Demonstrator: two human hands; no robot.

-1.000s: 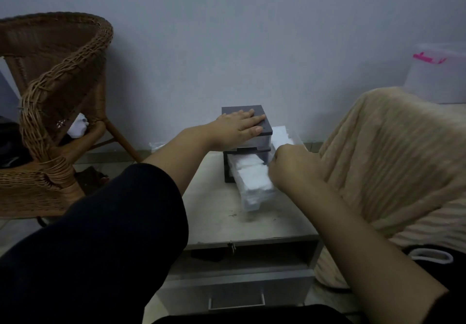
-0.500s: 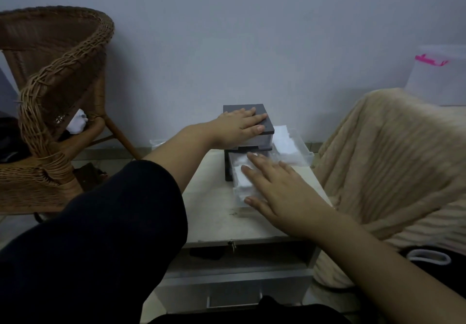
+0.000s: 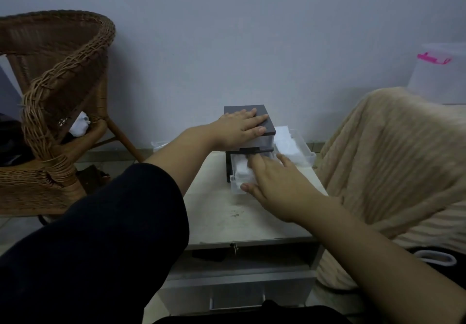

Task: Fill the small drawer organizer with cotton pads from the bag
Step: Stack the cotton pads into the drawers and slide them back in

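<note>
A small dark grey drawer organizer (image 3: pixel 262 114) stands at the back of a pale bedside table (image 3: pixel 222 220). My left hand (image 3: pixel 242 128) lies flat on its top with fingers spread. Its lower clear drawer (image 3: pixel 235 185) is partly pulled out and holds white cotton pads (image 3: pixel 242 170). My right hand (image 3: pixel 274 182) rests flat over the drawer and pads, fingers apart and pointing toward the organizer. To the organizer's right sits a second clear drawer (image 3: pixel 306 153) with more white pads (image 3: pixel 286 139). A crumpled clear bag (image 3: pixel 160 144) peeks out behind my left forearm.
A wicker chair (image 3: pixel 58 112) stands on the left. A beige blanket (image 3: pixel 393 167) covers something on the right, touching the table's edge. A translucent box with a pink mark (image 3: pixel 438 74) sits behind it. The table has a shelf and a metal-fronted drawer (image 3: pixel 237 296) below.
My right hand went from a fist over the drawer to an open flat palm on the pads, and the drawer has slid further into the organizer. My left hand stayed on top.
</note>
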